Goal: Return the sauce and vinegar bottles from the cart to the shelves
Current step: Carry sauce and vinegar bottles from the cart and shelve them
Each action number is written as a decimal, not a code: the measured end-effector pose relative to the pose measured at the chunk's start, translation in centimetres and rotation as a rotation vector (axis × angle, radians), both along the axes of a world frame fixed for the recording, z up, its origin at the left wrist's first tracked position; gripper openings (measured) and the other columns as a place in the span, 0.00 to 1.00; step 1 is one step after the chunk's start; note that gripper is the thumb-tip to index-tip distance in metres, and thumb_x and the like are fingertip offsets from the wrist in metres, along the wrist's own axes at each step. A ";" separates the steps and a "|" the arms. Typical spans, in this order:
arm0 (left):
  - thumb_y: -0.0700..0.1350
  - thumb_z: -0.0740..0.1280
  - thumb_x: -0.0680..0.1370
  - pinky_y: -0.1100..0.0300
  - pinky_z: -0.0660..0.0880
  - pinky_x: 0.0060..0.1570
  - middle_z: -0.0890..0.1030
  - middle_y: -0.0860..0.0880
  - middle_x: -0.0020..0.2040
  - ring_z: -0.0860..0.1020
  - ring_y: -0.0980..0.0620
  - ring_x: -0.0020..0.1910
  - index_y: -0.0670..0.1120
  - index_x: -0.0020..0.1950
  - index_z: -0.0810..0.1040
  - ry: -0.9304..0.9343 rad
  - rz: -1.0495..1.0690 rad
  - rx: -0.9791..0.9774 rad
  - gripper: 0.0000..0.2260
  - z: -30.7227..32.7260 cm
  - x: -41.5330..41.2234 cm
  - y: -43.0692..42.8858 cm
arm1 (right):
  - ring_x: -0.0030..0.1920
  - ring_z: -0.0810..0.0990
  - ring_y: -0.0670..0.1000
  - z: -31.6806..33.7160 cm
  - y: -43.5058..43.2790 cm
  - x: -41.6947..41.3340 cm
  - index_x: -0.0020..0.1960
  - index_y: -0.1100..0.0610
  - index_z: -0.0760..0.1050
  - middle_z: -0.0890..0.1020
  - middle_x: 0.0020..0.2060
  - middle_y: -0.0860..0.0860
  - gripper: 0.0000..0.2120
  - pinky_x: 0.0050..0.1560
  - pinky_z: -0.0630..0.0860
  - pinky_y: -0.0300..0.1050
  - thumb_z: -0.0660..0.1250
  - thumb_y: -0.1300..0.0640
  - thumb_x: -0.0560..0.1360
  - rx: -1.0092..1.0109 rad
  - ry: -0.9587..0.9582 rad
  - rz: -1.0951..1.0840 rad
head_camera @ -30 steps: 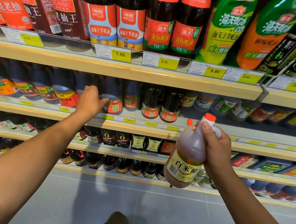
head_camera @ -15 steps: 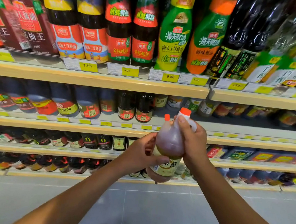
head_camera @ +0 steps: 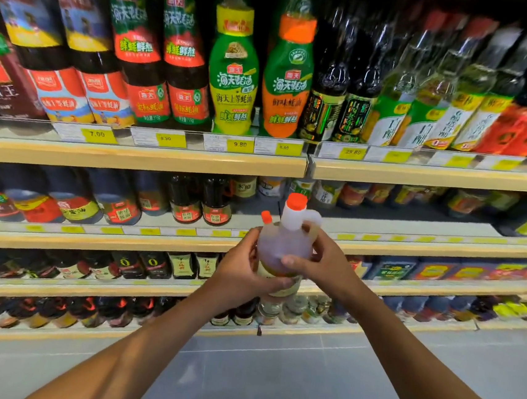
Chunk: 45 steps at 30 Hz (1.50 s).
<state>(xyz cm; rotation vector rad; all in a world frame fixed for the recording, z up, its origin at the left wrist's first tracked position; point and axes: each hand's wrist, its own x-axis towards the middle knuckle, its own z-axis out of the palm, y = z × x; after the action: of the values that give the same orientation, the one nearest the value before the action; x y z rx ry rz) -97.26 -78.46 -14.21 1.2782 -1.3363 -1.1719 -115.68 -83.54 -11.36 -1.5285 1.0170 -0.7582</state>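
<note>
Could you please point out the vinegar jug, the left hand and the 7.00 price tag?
vinegar jug (head_camera: pixel 282 243), head view, on its translucent body.
left hand (head_camera: pixel 240 277), head view, on its back.
7.00 price tag (head_camera: pixel 97 134), head view, on its yellow field.

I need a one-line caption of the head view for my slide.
Left hand and right hand hold an orange-capped vinegar jug before shelves of sauce bottles.

Head view — forward-down, seemingly near the shelves (head_camera: pixel 137 158).
</note>
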 end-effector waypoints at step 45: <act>0.20 0.51 0.75 0.71 0.70 0.60 0.68 0.45 0.74 0.65 0.48 0.76 0.39 0.78 0.62 -0.139 0.045 0.329 0.32 -9.6 10.3 -14.7 | 0.61 0.80 0.50 -12.3 -19.0 11.5 0.66 0.52 0.72 0.81 0.61 0.50 0.28 0.64 0.78 0.52 0.79 0.50 0.70 0.000 0.229 -0.025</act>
<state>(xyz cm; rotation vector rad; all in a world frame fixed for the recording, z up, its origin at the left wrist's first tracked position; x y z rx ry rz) -86.94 -93.21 -23.77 1.6416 -1.2394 -1.3302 -104.20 -102.56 -23.63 -1.6315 1.2066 -0.6098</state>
